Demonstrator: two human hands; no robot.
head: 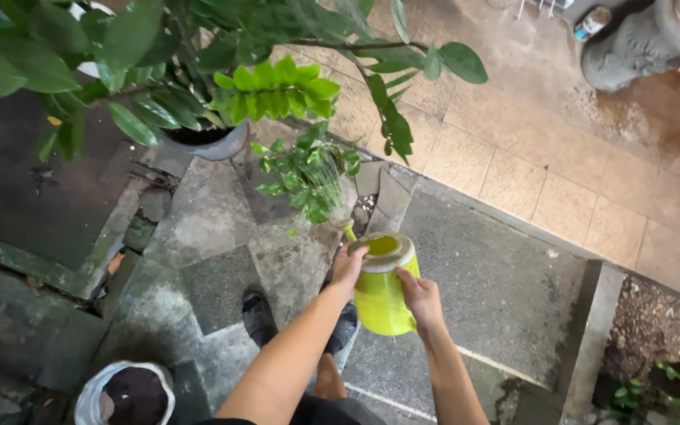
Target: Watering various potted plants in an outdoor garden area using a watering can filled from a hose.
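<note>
A yellow-green plastic watering can [379, 295] with a pale rim is tipped forward in both my hands. My left hand [348, 266] grips its rim on the left side. My right hand [421, 299] holds its body on the right. Water sprays from the can's spout onto a small leafy green plant [306, 170] just ahead of it. Behind that plant stands a grey pot [212, 145] of dark soil with tall, large-leaved stems.
Wet stone slabs lie underfoot, my dark shoe [258, 317] among them. A white bag of dark soil [123, 393] sits at lower left. Tan paving tiles [545, 165] spread to the right. A gravel bed with small plants [670, 370] is at lower right.
</note>
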